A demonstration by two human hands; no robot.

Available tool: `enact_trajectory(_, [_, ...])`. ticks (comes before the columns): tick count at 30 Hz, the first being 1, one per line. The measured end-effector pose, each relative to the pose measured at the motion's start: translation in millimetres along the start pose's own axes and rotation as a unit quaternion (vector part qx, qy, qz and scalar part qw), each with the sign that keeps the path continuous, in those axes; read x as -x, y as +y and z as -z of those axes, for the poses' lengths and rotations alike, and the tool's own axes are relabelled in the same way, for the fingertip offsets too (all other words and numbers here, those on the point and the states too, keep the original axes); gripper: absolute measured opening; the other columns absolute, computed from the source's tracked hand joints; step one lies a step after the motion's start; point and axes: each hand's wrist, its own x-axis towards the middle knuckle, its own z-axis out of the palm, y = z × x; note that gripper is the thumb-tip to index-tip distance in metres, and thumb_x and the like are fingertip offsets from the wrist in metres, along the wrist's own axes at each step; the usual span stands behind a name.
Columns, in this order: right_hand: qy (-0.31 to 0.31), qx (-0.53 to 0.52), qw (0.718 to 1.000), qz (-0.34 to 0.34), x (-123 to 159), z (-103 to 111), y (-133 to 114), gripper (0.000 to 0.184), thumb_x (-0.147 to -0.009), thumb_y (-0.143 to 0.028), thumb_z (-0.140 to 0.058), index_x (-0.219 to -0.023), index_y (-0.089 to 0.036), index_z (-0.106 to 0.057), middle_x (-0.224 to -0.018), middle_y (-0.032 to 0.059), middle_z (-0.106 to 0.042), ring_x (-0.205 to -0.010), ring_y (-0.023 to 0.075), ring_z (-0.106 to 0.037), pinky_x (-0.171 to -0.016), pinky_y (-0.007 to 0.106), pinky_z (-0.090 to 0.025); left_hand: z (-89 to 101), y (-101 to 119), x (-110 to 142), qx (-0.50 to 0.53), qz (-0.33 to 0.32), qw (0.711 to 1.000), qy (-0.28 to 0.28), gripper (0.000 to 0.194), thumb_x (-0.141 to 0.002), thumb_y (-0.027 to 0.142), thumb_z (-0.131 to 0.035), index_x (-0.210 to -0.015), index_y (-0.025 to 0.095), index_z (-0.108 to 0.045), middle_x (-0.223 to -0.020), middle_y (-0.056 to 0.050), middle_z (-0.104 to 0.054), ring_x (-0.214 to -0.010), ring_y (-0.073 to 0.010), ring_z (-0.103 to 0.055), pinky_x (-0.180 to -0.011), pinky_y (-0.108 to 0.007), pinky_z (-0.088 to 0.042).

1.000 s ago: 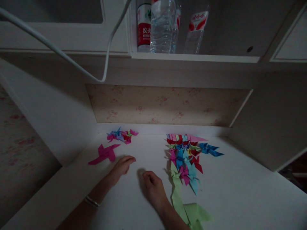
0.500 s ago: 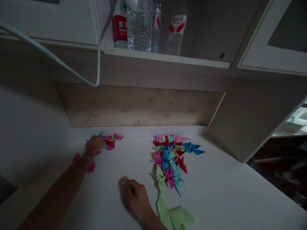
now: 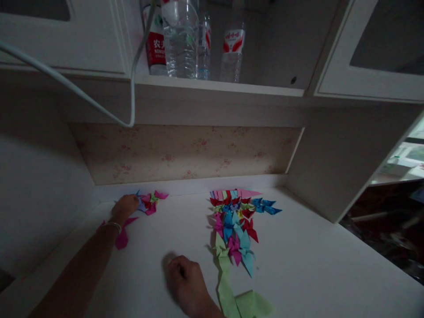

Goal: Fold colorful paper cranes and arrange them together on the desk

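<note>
At the far left of the white surface, my left hand (image 3: 126, 206) has its fingers closed at the edge of a blue-purple paper crane (image 3: 141, 205). Beside that lie red, green and pink folded cranes (image 3: 152, 202). A magenta crane (image 3: 122, 238) lies partly under my left wrist. My right hand (image 3: 187, 280) rests in a loose fist on the surface, with nothing visible in it. To its right, several paper cranes (image 3: 233, 229) in many colours are laid close together in rows. A long pale green folded paper piece (image 3: 227, 282) extends from their near end.
A shelf (image 3: 215, 86) overhead holds several plastic bottles (image 3: 180, 44). A white cable (image 3: 82, 95) hangs down in front at the upper left. White panels (image 3: 344, 154) enclose both sides, and a floral-patterned back panel (image 3: 198, 152) stands behind.
My left hand has shifted slightly left, and a blue tip that showed to its left is out of sight. My right hand stays in place. The camera view has moved a little.
</note>
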Motion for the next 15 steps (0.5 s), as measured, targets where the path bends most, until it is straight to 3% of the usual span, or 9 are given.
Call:
enact_trajectory(5, [0.0,0.0,1.0,-0.006,-0.3,-1.4,2.7,0.025,-0.086,-0.022,-0.045,-0.076,-0.018,-0.068,-0.064,-0.0003,-0.061,-0.058,0.0128,-0.053,-0.052,0.021,-0.034,13.0,10.8,5.4,0.028,0.014,0.999,0.027,0.021,-0.073,0.026,-0.051,-0.074,0.014,-0.068,-0.087,-0.016,-0.07,-0.088,-0.0342,-0.064,-0.072,-0.038,-0.045])
enact_trajectory(10, [-0.004,-0.014,1.0,-0.006,-0.6,-0.4,0.6,0.025,-0.086,-0.022,-0.045,-0.077,-0.017,-0.068,-0.065,-0.0003,-0.062,-0.059,0.0128,-0.052,-0.052,0.021,-0.035,19.7,20.4,27.4,0.118,0.007,0.991,0.061,0.021,-0.078,0.027,-0.048,-0.084,0.019,-0.066,-0.095,-0.009,-0.068,-0.1,-0.0282,-0.059,-0.079,-0.032,-0.046])
enact_trajectory(13, [-0.003,-0.024,1.0,-0.005,-0.7,0.3,-0.9,0.024,-0.086,-0.024,-0.046,-0.077,-0.017,-0.068,-0.064,-0.0006,-0.061,-0.058,0.0126,-0.051,-0.052,0.021,-0.034,19.4,26.8,50.9,0.198,0.02,0.979,0.046,0.023,-0.08,0.034,-0.049,-0.093,0.019,-0.062,-0.066,-0.002,-0.063,-0.069,-0.022,-0.062,-0.061,-0.029,-0.047])
enact_trajectory(15, [0.0,-0.027,1.0,-0.006,-0.6,0.4,-0.7,0.025,-0.087,-0.025,-0.046,-0.077,-0.018,-0.068,-0.063,-0.0008,-0.06,-0.058,0.0124,-0.05,-0.053,0.021,-0.034,18.6,33.6,70.7,0.259,0.026,0.965,0.026,0.03,-0.081,0.041,-0.048,-0.097,0.018,-0.058,-0.05,0.003,-0.053,-0.046,-0.0172,-0.054,-0.047,-0.027,-0.042])
